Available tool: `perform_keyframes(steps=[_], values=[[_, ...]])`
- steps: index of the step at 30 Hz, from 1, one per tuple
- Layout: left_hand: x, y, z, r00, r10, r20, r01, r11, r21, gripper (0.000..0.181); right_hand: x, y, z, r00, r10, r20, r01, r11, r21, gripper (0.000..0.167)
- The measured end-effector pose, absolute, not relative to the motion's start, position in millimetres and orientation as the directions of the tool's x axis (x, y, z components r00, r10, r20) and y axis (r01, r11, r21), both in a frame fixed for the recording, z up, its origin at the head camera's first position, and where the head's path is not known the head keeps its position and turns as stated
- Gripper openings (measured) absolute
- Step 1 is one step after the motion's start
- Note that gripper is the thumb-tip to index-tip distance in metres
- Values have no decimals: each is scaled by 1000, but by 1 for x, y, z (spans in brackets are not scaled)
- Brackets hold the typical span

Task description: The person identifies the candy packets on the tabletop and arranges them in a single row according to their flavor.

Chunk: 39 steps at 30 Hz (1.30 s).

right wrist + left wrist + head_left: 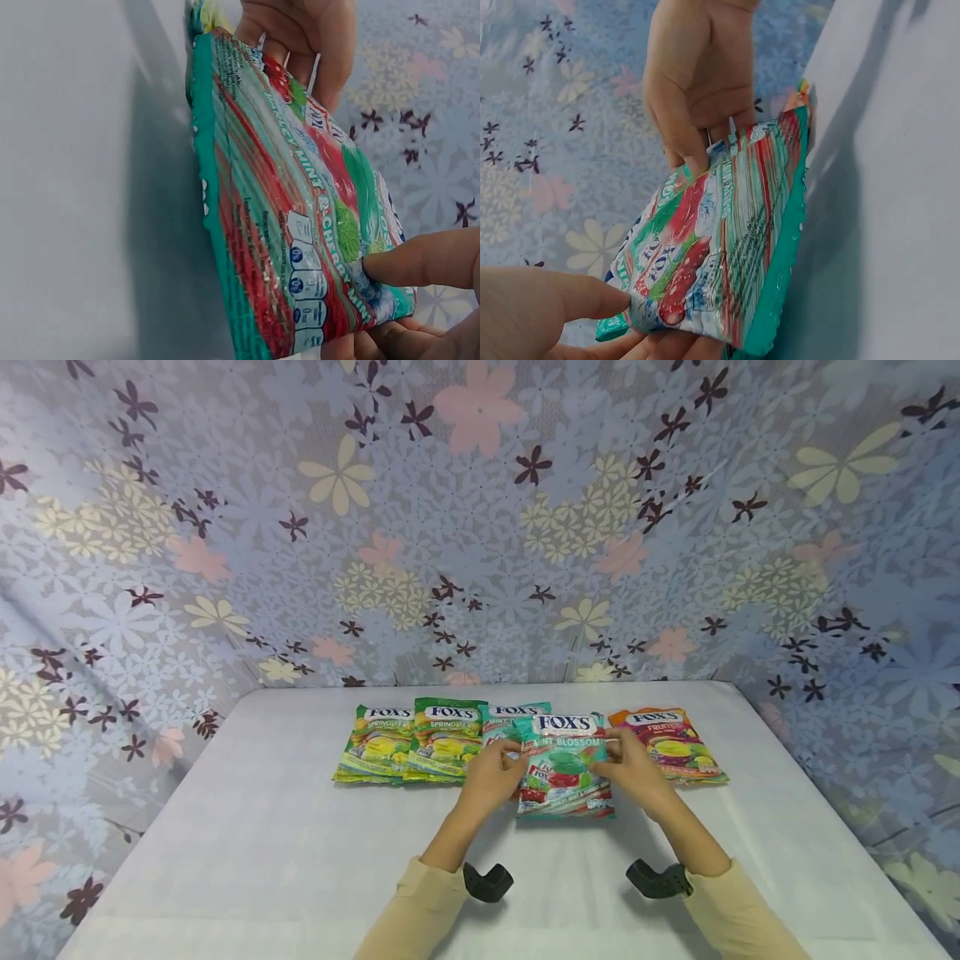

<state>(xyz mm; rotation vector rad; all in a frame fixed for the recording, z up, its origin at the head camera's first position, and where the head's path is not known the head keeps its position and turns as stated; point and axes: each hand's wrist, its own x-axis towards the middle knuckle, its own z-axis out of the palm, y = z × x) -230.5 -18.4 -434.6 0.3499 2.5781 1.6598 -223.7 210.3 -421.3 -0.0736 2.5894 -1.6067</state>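
Note:
A teal Fox's Mint Blossom candy bag [566, 772] is held up between both hands, raised above the white table and tilted toward me. My left hand [491, 777] pinches its left edge, thumb on the front and fingers behind. On the opposite edge my right hand [633, 768] grips the same way. In the left wrist view the bag [705, 247] shows its striped lower part and teal bottom seam. The right wrist view shows the bag [300, 202] with both hands at its sides. Behind it, a second teal Mint candy bag [513, 714] is partly covered.
Two green Spring Tea candy bags [446, 739] lie overlapping on the left. An orange and purple Fruits candy bag [671, 747] lies to the right, partly behind my right hand. The white table [247, 843] meets a flower-patterned cloth [480, 527] at its back and sides.

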Motion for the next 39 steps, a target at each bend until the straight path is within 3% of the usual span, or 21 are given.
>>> perform_keyframes(steps=[6, 15, 25, 39], values=[[-243, -8, -435, -956, 287, 68, 194, 441, 876, 39, -233, 227, -422, -995, -55, -81, 46, 474, -880, 70], [-262, 16, -432, -949, 313, -25, 100, 376, 921, 46, -248, 249, -420, -990, -29, -140, 113, 444, -889, 70], [-272, 35, -438, -961, 274, 24, 156, 472, 867, 54, -267, 255, -422, -979, -23, -202, 168, 470, -866, 93], [-282, 44, -445, -975, 214, 53, 171, 587, 792, 55, -289, 246, -433, -988, 38, -147, 143, 560, -816, 87]])
